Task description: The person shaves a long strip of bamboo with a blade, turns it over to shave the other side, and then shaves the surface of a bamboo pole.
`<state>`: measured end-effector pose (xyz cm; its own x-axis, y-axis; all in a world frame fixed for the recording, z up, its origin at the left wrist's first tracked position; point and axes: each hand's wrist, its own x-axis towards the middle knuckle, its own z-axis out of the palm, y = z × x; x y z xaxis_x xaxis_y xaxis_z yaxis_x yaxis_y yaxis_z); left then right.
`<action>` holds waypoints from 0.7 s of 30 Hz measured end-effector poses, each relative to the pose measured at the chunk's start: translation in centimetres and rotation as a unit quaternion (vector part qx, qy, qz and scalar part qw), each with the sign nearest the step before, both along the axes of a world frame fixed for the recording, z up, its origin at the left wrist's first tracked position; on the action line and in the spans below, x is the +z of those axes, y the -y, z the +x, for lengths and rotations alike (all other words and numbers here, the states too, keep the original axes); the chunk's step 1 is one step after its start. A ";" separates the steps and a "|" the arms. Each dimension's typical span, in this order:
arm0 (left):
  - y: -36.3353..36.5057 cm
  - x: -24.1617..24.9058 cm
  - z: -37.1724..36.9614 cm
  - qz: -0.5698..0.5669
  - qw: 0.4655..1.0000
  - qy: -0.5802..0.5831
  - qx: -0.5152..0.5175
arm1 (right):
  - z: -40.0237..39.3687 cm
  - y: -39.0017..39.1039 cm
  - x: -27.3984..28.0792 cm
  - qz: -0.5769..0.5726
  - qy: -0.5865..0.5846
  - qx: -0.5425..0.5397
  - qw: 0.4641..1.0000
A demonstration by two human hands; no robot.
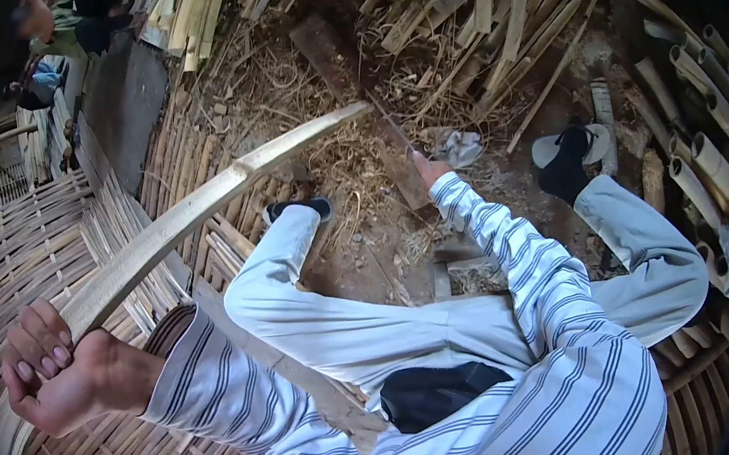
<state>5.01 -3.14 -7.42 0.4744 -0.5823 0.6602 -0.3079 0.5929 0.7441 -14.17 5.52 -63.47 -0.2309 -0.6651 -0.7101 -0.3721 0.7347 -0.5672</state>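
A long, pale split bamboo strip [199, 197] runs from the lower left up to the centre. My left hand [48, 367] has its fingers curled round the strip's near part. The strip's far end lies near a wooden block [403, 167] on the ground. My right hand [432, 169] is closed beside that block, at the near end of a thin dark blade [388, 121] that points up and left toward the strip's tip. The handle is hidden in my fingers.
Split bamboo pieces [528, 2] are piled at the top, with shavings [267, 86] below. Bamboo tubes [720, 155] stand at the right. Woven bamboo [4, 259] lies at the left. A crumpled plastic piece [461, 148] is near my right hand. Another person [59, 33] is at the upper left.
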 end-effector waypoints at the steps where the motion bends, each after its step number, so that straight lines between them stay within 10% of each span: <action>1: 0.0 0.0 0.1 -0.005 1.000 -0.009 -0.006 | -0.6 1.7 2.0 -0.045 -0.008 0.068 0.997; 6: -0.2 0.0 1.7 0.000 1.000 0.002 -0.020 | -2.4 4.7 13.1 -0.228 0.051 0.084 0.969; 15: -0.5 -0.6 2.2 -0.005 0.993 -0.063 0.095 | -1.4 -2.0 2.2 -0.158 -0.042 -0.017 0.986; 21: 0.1 -0.6 2.0 0.009 0.997 -0.008 0.081 | -1.9 -1.2 6.0 -0.123 -0.042 0.065 0.989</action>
<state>7.02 -3.24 -8.06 0.5737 -0.5084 0.6422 -0.3863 0.5234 0.7595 -16.03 6.74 -57.43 -0.1839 -0.8434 -0.5048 -0.5082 0.5212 -0.6856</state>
